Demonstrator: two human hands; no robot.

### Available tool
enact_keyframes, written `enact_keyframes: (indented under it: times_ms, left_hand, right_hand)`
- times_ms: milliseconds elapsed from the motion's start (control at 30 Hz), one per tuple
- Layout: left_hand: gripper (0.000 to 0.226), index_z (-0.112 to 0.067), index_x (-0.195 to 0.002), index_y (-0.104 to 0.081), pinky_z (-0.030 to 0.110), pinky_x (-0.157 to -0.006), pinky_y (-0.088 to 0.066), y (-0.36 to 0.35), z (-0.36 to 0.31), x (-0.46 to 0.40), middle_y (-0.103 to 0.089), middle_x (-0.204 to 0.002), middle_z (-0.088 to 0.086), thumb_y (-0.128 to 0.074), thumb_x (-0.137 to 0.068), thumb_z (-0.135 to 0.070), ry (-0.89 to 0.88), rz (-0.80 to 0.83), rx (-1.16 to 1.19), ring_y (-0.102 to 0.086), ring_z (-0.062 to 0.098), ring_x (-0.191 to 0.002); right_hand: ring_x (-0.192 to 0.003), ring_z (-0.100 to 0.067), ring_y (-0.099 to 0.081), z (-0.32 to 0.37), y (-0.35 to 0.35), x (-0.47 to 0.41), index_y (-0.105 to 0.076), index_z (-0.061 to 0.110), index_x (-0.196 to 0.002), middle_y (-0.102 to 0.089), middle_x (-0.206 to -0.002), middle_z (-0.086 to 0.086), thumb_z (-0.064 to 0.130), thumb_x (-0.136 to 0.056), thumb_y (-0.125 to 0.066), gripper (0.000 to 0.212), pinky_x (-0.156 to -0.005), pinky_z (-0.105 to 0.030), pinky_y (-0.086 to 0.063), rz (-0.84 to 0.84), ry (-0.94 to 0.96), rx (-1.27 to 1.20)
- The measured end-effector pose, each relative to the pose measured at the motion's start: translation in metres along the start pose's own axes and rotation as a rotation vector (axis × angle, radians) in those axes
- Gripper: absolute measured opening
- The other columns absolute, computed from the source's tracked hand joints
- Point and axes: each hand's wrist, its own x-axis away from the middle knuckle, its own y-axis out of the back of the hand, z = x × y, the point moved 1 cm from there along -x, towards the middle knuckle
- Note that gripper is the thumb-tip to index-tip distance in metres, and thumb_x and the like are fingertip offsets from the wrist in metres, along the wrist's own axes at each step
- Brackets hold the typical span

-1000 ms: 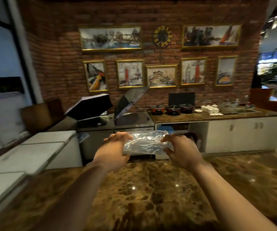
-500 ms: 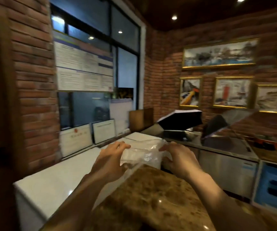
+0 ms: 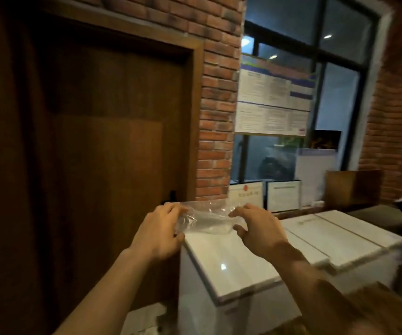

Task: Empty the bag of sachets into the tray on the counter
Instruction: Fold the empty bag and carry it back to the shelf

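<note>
A clear plastic bag [image 3: 206, 220] is stretched flat between both hands at chest height, in front of a wooden door. My left hand [image 3: 161, 232] pinches the bag's left end. My right hand [image 3: 255, 229] holds the right end with thumb and fingers curled around it. The bag looks thin and see-through; I cannot tell whether any sachets are inside. No tray is in view.
A dark wooden door [image 3: 93, 141] fills the left. A white chest freezer [image 3: 231, 264] with sliding lids stands just below and right of the hands. Brick pillar [image 3: 217, 105], window with posted notices [image 3: 272, 100], and framed certificates [image 3: 283, 195] lie behind. The brown stone counter's corner [image 3: 374, 310] shows bottom right.
The view has swung far left, from the picture wall and counter to the door and freezer. Both hands kept hold of the bag, now pulled flatter between them.
</note>
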Motion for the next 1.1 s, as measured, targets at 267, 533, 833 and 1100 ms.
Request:
enact_keyframes:
  times_ms: [267,533,833,1100]
  left_hand:
    - [0.066,-0.030,-0.147,-0.037,0.037,-0.116,-0.037,0.044,0.059,0.050,-0.041,-0.153,-0.006,-0.068,-0.089,-0.034,0.260,-0.072,-0.178,-0.041,0.016,-0.137]
    - [0.071,-0.034,-0.150,-0.033,0.041,-0.121,-0.029,0.037,0.037,0.064,-0.027,-0.162,-0.007,-0.068,-0.089,-0.038,0.386,-0.091,-0.272,-0.029,0.017,-0.147]
    - [0.075,-0.036,-0.153,-0.025,0.039,-0.120,-0.029,-0.003,0.022,0.059,-0.027,-0.159,-0.007,-0.064,-0.091,-0.046,0.430,-0.025,-0.308,-0.033,0.017,-0.142]
    - [0.074,-0.030,-0.154,-0.027,0.044,-0.115,-0.034,-0.027,0.032,0.062,-0.034,-0.157,-0.001,-0.063,-0.091,-0.044,0.408,0.036,-0.280,-0.036,0.023,-0.140]
  right_hand:
    - [-0.111,-0.021,-0.060,0.075,-0.047,-0.051,-0.061,0.036,-0.128,-0.063,-0.119,0.007,0.031,-0.096,-0.063,0.033,-0.086,-0.040,-0.053,0.014,0.266,-0.120]
    - [-0.108,-0.016,-0.059,0.058,-0.064,-0.062,-0.061,0.036,-0.130,-0.062,-0.119,0.010,0.027,-0.095,-0.066,0.036,-0.087,-0.034,-0.053,0.029,0.373,-0.253]
    - [-0.104,-0.016,-0.063,0.022,-0.087,-0.060,-0.065,0.032,-0.125,-0.065,-0.117,0.008,0.025,-0.094,-0.069,0.032,-0.080,-0.032,-0.057,0.063,0.404,-0.297]
    - [-0.098,-0.022,-0.063,0.013,-0.099,-0.047,-0.066,0.028,-0.124,-0.065,-0.111,0.002,0.021,-0.093,-0.067,0.031,-0.070,-0.029,-0.041,0.103,0.382,-0.255]
